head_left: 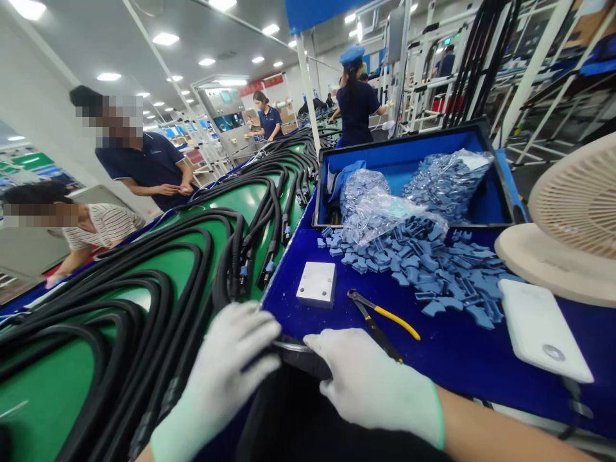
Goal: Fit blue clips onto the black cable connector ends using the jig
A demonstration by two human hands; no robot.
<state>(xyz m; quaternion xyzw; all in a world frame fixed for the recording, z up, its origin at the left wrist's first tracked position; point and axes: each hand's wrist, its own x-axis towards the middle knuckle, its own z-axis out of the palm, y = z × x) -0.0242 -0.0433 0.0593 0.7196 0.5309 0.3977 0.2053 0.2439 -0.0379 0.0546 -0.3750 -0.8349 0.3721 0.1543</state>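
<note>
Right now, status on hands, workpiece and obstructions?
Left hand and right hand flank dark, shiny-edged piece; grip unclear. Pincers lie close beyond right hand. Loose blue parts farther off.

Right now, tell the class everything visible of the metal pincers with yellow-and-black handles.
The pincers lie on the dark-blue tabletop, handles spread, metal head towards the square silvery block. One handle looks yellow, the other black with yellow edging. The black handle's end lies beside the white-gloved right hand; contact is unclear.
</note>
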